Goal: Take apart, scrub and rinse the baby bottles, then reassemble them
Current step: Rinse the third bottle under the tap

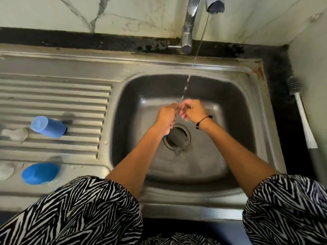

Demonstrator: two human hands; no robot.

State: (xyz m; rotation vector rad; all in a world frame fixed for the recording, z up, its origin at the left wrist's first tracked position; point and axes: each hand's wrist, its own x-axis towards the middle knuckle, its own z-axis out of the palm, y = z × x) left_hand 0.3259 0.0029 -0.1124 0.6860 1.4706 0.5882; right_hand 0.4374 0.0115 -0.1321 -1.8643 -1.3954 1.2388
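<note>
The sink basin [238, 106] sits right of the ribbed drainboard [53, 96]. On the drainboard lie two bottle bodies, one [48, 127] behind the other [41, 173], each with a small part just to its left. The faucet [188, 29] stands behind the basin; a bottle brush [303, 117] lies on the counter [283, 71] to its right.

Single head-worn wide-angle view – looking steeply down from above, close over the steel sink [247, 71], tap [188, 23] at top, drainboard [70, 92] stretching left.
</note>
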